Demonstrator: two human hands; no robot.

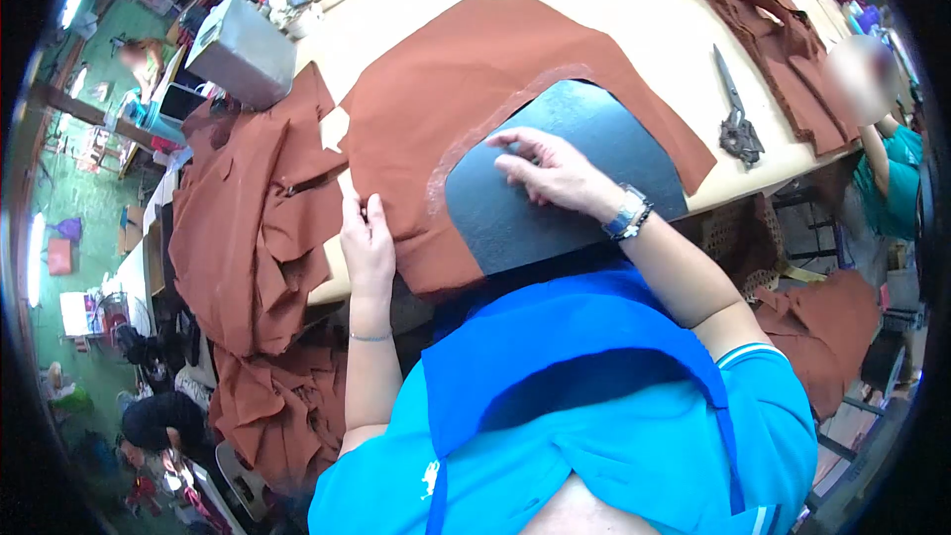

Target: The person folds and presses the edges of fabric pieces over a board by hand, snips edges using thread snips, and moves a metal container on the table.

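A large reddish-brown fabric piece (446,69) lies spread over the table's near edge. On it rests a dark, smooth flat panel (594,228) with rounded upper corners. A whitish, streaky band (451,154) runs along the panel's upper-left edge. My right hand (555,173) is over the panel, its fingers loosely bent and apart; I make out nothing held in it. At the left edge of the fabric, my left hand (369,243) has its fingers stretched out with the thumb apart, next to or touching the cloth; the exact contact is unclear.
Crumpled brown fabric (248,208) is heaped on the left, beside a grey metal box (243,50). Scissors (735,109) and folded brown cloth (768,50) lie on the right of the pale table (654,0). Another person (897,173) is at the right edge.
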